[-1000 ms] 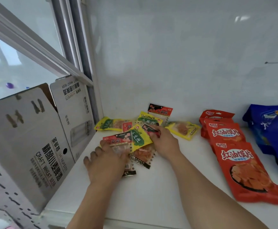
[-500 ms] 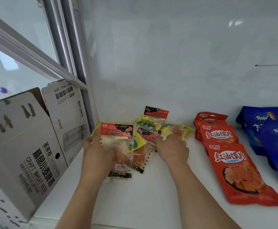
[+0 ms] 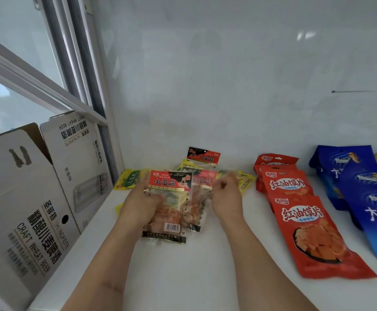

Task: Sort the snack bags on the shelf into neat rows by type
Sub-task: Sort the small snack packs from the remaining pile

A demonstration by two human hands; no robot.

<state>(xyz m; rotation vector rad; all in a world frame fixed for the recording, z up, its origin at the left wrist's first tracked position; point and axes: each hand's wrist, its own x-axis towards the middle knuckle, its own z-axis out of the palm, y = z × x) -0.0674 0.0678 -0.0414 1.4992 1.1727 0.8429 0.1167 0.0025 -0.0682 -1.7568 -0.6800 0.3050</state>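
Glossy plastic snack bags; matt cardboard box

Three large red snack bags overlap in a row near the shelf's right edge. At least three red-topped clear packets show, plus about three yellow packets and two blue bags.

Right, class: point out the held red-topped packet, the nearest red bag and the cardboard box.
Red-topped packet (image 3: 168, 182): head view, red header.
Nearest red bag (image 3: 317, 239): head view, front face.
Cardboard box (image 3: 26, 209): head view, printed side.
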